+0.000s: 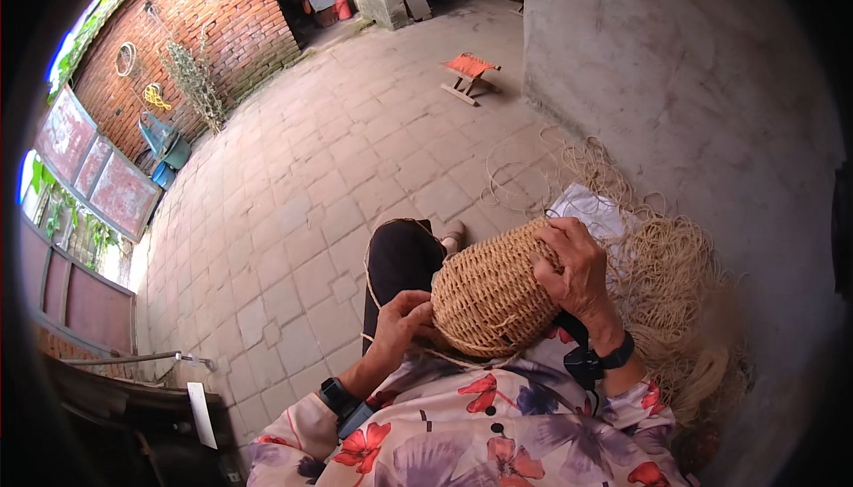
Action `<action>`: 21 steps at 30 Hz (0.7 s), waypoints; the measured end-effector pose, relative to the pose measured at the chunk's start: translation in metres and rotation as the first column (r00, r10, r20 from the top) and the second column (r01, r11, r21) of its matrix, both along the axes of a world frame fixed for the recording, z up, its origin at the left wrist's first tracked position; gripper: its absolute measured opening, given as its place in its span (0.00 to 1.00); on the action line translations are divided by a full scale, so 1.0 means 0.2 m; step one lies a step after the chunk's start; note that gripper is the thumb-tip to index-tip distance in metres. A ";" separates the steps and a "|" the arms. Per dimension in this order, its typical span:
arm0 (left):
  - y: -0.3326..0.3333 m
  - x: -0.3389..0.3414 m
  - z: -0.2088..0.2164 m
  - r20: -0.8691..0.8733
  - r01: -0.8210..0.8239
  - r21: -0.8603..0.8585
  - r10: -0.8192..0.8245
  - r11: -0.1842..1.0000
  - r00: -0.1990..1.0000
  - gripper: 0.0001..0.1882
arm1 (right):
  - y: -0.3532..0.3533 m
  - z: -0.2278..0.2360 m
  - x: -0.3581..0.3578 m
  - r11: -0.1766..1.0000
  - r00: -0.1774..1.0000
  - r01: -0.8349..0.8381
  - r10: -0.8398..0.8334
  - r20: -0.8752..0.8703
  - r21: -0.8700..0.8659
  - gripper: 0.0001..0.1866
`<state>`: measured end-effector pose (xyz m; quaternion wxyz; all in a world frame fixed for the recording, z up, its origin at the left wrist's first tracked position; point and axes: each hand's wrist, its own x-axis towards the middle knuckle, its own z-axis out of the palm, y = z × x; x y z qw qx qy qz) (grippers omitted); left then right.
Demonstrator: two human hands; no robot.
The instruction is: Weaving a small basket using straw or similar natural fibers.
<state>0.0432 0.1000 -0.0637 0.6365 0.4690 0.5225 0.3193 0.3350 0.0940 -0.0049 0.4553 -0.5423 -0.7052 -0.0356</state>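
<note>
Clasps the upper-right end of a tan, barrel-shaped basket of woven cord [498, 287] with the right grip [576, 274], curling fingers over its edge. Touches the basket's lower-left end with the left grip [404, 323], bent and bunched close; cannot tell whether pinching a strand there. Lies between both, just right of the frame's lower centre, above the lap: up and right from the left grip, down and left from the right one, with neither clearly nearer. Slants along its long axis from lower left to upper right. Beside the left grip, a thin tan strand [367, 265] along a dark-trousered knee [397, 265]. Farther out, at right of the frame, one loose heap of pale tan cord [675, 283] near one crumpled white sheet [588, 210]; at upper centre, one low wooden stool with an orange seat [471, 65]. In all, two grips, one basket.
</note>
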 end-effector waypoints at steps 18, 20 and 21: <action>-0.01 0.05 0.05 0.178 -0.004 -0.353 0.071 0.936 0.981 0.14 | 0.25 0.11 -0.14 0.958 0.860 -0.118 0.231 0.455 -0.261 0.10; -0.04 0.04 0.02 0.181 -0.004 -0.339 0.069 0.941 0.981 0.14 | 0.27 0.08 -0.22 0.878 0.854 -0.164 0.355 0.380 -0.450 0.13; -0.06 0.04 -0.03 0.171 0.017 -0.229 0.023 0.973 0.985 0.15 | 0.27 0.05 -0.23 0.861 0.839 -0.143 0.368 0.402 -0.489 0.13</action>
